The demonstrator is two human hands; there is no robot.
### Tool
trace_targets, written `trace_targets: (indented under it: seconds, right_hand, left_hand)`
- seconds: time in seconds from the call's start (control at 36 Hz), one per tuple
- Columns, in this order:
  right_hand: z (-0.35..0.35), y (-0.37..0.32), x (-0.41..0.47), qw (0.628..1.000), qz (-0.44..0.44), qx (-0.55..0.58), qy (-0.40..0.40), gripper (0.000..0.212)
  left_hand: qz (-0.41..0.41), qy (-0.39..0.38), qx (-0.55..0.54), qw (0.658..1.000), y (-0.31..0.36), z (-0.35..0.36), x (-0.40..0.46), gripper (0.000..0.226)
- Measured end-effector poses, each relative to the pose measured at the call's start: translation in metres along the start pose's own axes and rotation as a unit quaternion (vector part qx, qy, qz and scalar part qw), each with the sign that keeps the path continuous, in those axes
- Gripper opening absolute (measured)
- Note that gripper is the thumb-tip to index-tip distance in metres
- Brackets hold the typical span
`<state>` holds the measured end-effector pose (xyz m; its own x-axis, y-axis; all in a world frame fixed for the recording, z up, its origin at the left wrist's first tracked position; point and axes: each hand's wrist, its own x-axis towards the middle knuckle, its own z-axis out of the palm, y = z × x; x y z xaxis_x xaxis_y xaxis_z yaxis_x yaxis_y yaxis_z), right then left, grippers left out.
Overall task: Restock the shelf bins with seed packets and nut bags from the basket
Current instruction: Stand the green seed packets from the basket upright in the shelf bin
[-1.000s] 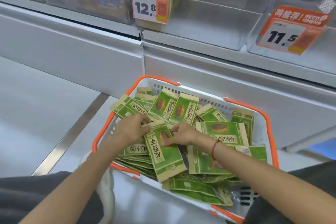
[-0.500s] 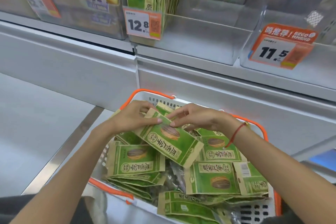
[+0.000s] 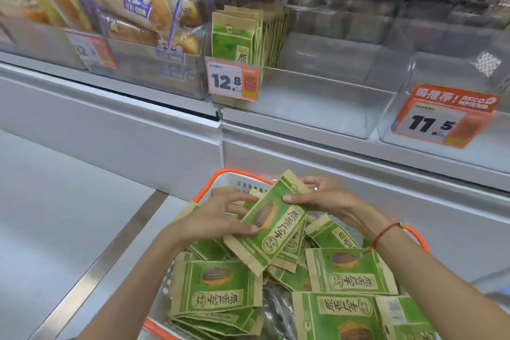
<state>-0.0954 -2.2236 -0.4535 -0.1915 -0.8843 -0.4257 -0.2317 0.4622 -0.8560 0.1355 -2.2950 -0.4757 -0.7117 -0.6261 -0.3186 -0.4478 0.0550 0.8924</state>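
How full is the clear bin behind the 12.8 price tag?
Partly full: the bin holds upright green seed packets at its left only.

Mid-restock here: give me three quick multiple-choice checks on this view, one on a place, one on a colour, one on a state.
1. Where do the shelved green packets stand?
A. In the bin behind the 12.8 tag
B. In the bin behind the 11.5 tag
C. On the floor

2. What colour is the basket's rim?
A. Blue
B. Orange
C. Black

3. How is the lifted seed packet held?
A. By the left hand alone
B. By the right hand alone
C. By both hands

Key: 1 A, the packets stand upright right behind that tag; 2 B, the rim shows orange on a white basket; 3 C, fingers of each hand grip an opposite end.
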Motion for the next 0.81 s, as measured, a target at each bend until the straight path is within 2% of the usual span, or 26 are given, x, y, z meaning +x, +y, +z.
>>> trace_targets:
  seconds: [0.06, 0.17, 0.22, 0.25, 0.31, 0.36, 0.42, 0.58, 0.67, 0.72, 0.81]
  right_hand:
    - [0.009, 0.002, 0.004, 1.000, -0.004, 0.003, 0.005, 0.051]
    - [0.027, 0.006, 0.012, 0.998, -0.029, 0.018, 0.052, 0.033]
    - [0.034, 0.011, 0.014, 0.994, -0.034, 0.024, 0.103, 0.033]
    - [0.036, 0.017, 0.015, 0.990, -0.043, -0.019, 0.136, 0.037]
    - [0.037, 0.036, 0.015, 0.955, -0.052, -0.227, 0.183, 0.043]
    - [0.040, 0.062, 0.015, 0.908, -0.025, -0.395, 0.137, 0.059]
    - [0.045, 0.082, 0.015, 0.885, 0.016, -0.462, 0.057, 0.072]
    - [0.047, 0.077, 0.010, 0.879, 0.029, -0.476, 0.029, 0.080]
    - [0.052, 0.071, 0.005, 0.881, 0.061, -0.466, 0.051, 0.083]
    - [0.056, 0.073, 0.003, 0.876, 0.098, -0.469, 0.060, 0.077]
    - [0.059, 0.075, -0.001, 0.876, 0.121, -0.464, 0.051, 0.058]
  left_hand:
    - [-0.028, 0.014, -0.007, 0.999, 0.000, 0.007, 0.001, 0.057]
    - [-0.020, 0.039, -0.033, 0.998, -0.008, 0.010, 0.003, 0.020]
    - [-0.038, 0.076, -0.074, 0.994, -0.016, 0.007, 0.003, 0.021]
    - [-0.054, 0.096, -0.106, 0.988, -0.019, 0.005, 0.002, 0.024]
    - [-0.084, 0.130, -0.204, 0.967, -0.024, 0.002, 0.001, 0.028]
    - [-0.108, 0.144, -0.284, 0.942, -0.026, 0.000, 0.000, 0.023]
    - [-0.113, 0.145, -0.301, 0.936, -0.027, 0.001, 0.000, 0.026]
    - [-0.096, 0.159, -0.319, 0.929, -0.022, 0.007, 0.001, 0.038]
    - [-0.099, 0.167, -0.330, 0.924, -0.018, 0.009, 0.003, 0.029]
    - [-0.108, 0.171, -0.336, 0.920, -0.017, 0.009, 0.003, 0.025]
    - [-0.120, 0.182, -0.320, 0.922, -0.016, 0.006, -0.001, 0.023]
